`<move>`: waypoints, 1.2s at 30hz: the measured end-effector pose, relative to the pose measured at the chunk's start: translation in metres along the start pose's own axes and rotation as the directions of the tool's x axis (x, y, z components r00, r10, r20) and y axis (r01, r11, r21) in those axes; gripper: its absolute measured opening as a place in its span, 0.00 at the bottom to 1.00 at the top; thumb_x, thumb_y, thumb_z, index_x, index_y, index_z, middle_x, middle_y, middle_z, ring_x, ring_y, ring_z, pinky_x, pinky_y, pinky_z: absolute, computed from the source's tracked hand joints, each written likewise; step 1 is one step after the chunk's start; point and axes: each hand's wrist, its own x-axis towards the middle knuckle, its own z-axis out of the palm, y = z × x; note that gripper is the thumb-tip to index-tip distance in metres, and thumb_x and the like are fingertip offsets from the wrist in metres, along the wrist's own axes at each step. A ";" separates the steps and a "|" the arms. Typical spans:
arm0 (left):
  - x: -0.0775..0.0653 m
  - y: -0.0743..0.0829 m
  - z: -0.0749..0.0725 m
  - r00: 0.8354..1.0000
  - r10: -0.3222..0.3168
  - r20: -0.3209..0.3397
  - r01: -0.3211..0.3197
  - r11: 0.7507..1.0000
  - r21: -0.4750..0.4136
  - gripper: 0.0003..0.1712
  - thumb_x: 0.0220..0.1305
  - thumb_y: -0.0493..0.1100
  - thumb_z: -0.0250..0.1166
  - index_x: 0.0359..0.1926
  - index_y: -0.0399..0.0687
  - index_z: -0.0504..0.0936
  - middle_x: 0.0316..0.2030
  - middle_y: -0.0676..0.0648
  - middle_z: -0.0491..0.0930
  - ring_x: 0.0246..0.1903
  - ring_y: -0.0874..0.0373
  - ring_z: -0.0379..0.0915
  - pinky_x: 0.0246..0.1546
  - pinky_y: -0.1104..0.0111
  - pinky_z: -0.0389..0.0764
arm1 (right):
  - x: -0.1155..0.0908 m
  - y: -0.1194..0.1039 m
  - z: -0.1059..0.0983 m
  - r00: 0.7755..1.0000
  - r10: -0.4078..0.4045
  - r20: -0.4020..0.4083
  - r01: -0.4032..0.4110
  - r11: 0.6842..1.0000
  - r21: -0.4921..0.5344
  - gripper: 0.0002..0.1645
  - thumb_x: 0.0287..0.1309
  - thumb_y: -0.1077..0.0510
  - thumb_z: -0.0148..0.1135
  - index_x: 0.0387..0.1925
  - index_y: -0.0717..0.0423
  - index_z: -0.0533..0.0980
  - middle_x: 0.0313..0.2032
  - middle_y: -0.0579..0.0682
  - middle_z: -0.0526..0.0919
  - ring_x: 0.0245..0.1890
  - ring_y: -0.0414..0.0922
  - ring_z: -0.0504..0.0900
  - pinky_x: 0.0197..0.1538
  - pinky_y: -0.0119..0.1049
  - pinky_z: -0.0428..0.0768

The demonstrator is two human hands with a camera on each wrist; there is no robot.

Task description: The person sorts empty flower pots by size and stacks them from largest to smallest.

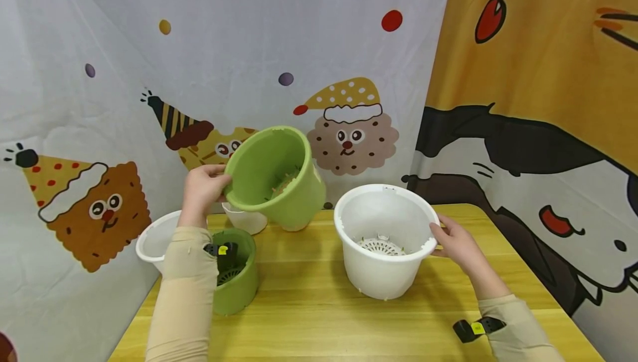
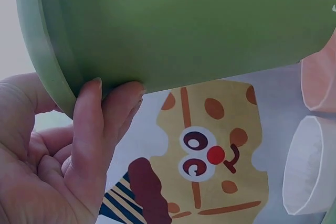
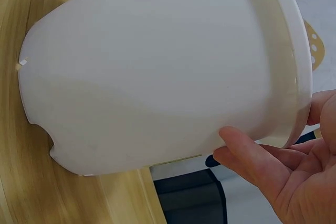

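My left hand (image 1: 201, 193) grips the rim of a light green plastic pot (image 1: 256, 165), thumb on one side and fingers on the other. That pot is raised off the table and tilted, its mouth turned toward me and its slotted bottom partly visible inside. My right hand (image 1: 461, 243) pinches the right rim of a white plastic pot (image 1: 381, 273) with a perforated bottom. In the right wrist view, fingertips (image 3: 233, 137) press the white pot's outer wall just below the rim. The white pot stands nearly upright, its base close over the wooden table.
A darker green pot (image 1: 239, 293) stands at the left, partly behind my left forearm, with another white pot (image 1: 154, 234) beyond it. Farther back are a small white pot (image 1: 246, 221) and a pink pot (image 2: 317, 80). A cartoon-printed cloth (image 1: 249, 19) hangs behind the table (image 1: 309, 323).
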 end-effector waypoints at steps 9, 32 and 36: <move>0.000 0.009 0.002 1.000 0.012 -0.019 -0.013 0.998 -0.063 0.26 0.61 0.36 0.58 0.60 0.34 0.78 0.47 0.33 0.80 0.24 0.62 0.80 0.28 0.69 0.85 | -0.001 -0.001 0.000 1.000 0.000 -0.010 0.000 1.000 -0.006 0.38 0.76 0.48 0.45 0.74 0.69 0.51 0.57 0.74 0.70 0.51 0.61 0.79 0.44 0.45 0.85; 0.006 0.048 0.034 0.994 0.099 0.036 -0.096 0.991 -0.093 0.24 0.61 0.36 0.59 0.59 0.36 0.79 0.47 0.35 0.82 0.22 0.61 0.82 0.27 0.68 0.85 | 0.000 0.002 -0.001 1.000 0.008 -0.007 -0.008 1.000 0.014 0.38 0.76 0.48 0.44 0.75 0.68 0.50 0.59 0.75 0.68 0.51 0.60 0.80 0.43 0.45 0.85; 0.007 0.056 0.042 0.991 0.123 0.050 -0.116 0.986 -0.117 0.24 0.61 0.35 0.59 0.59 0.35 0.79 0.46 0.34 0.82 0.22 0.60 0.82 0.27 0.67 0.85 | 0.000 0.002 0.000 1.000 0.003 -0.011 -0.002 1.000 0.021 0.38 0.76 0.48 0.45 0.75 0.67 0.51 0.58 0.75 0.69 0.51 0.61 0.80 0.44 0.45 0.85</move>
